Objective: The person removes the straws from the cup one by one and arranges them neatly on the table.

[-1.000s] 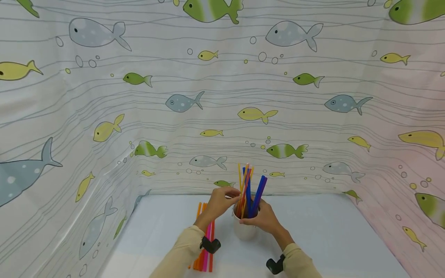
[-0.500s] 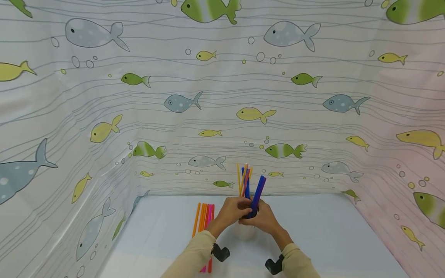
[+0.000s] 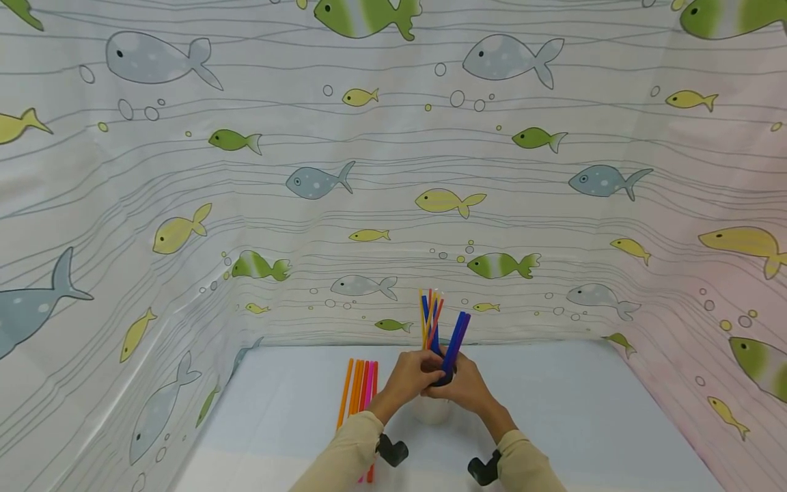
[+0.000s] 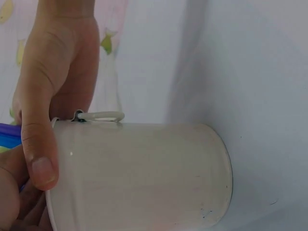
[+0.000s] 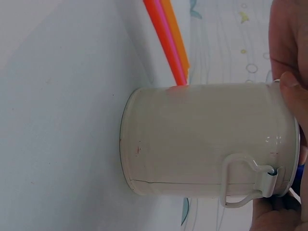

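The right hand (image 3: 462,384) grips the can (image 5: 202,134) near its top. Sticks (image 3: 454,342) rise steeply from it, just beside the left hand (image 3: 406,380), whose fingers' hold I cannot tell.

Colourful sticks (image 3: 455,342) in white can (image 4: 139,175)

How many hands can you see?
2: the left hand at the top of the cup, by the straws, and the right hand holding its rim.

No text can be read — no labels; no numbers.
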Demonstrator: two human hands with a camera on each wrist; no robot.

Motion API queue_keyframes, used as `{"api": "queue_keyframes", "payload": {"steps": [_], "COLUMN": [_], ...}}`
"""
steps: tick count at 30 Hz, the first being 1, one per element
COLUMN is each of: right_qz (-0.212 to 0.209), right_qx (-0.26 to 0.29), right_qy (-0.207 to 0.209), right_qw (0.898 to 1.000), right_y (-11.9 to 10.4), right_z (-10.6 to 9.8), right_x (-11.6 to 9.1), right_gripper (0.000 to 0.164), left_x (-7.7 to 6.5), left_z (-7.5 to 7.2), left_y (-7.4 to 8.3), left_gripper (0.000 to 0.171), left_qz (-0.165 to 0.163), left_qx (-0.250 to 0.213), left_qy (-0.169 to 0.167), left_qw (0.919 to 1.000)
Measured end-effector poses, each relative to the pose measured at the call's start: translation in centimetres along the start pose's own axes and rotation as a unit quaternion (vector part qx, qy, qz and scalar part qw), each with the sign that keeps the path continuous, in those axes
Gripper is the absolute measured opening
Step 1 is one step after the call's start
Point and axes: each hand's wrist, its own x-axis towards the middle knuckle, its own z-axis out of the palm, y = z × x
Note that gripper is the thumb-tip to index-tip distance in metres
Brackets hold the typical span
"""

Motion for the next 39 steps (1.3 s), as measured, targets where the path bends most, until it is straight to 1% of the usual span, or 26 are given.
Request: {"api": "queue_keyframes", "payload": {"steps": [6, 15, 18, 20, 23, 26, 31, 34, 36, 38, 39], "right_qz": [0.005, 0.000, -0.007, -0.005, 0.008, 0.023, 0.043, 0.051, 0.055, 0.057, 0.059], "right_qx": [0.002, -0.002, 0.006, 0.014, 0.014, -0.003, -0.021, -0.026, -0.030, -0.031, -0.031], "right_qy": [0.002, 0.000, -0.012, -0.018, -0.016, -0.009, -0.005, -0.006, -0.007, -0.007, -0.007], "right_qw": [1.000, 1.000, 1.000, 1.000, 1.000, 1.000, 0.999, 0.998, 0.998, 0.998, 0.998], "right_y": [-0.1, -0.2, -0.2, -0.3, -0.4, -0.5, -0.7, -0.7, -0.7, -0.6, -0.6], "right_z": [0.0, 0.0, 0.0, -0.1, -0.1, -0.2, -0.2, -0.1, -0.1, -0.1, -0.1], "right_x": [-0.1, 0.0, -0.1, -0.1, -0.2, -0.2, -0.2, -0.2, -0.2, -0.2, -0.3], "right_gripper": [0.090, 0.090, 0.085, 0.085, 0.089, 0.094, 0.097, 0.099, 0.100, 0.099, 0.098], "left_x": [-0.1, -0.2, -0.1, 0.0, 0.4, 0.9, 1.6, 1.7, 1.6, 1.4, 1.2], "left_z": [0.1, -0.1, -0.5, -1.0, -2.2, -3.8, -6.9, -8.7, -9.8, -10.7, -11.2], "left_y": [-0.2, 0.0, 0.3, 0.7, 1.7, 3.3, 6.3, 7.7, 8.4, 8.7, 8.7], "left_gripper": [0.013, 0.013, 0.013, 0.013, 0.016, 0.019, 0.017, 0.017, 0.017, 0.017, 0.016], "left_qz": [-0.010, -0.010, 0.000, 0.012, 0.037, 0.054, 0.095, 0.127, 0.138, 0.146, 0.145], "left_qx": [-0.003, 0.000, 0.001, 0.006, 0.014, 0.015, -0.007, -0.014, -0.012, -0.008, -0.004], "left_qy": [0.006, 0.004, 0.003, 0.006, 0.017, 0.032, 0.059, 0.078, 0.089, 0.096, 0.098], "left_qw": [0.9999, 0.9999, 1.0000, 0.9999, 0.9991, 0.9979, 0.9937, 0.9888, 0.9864, 0.9846, 0.9846]}}
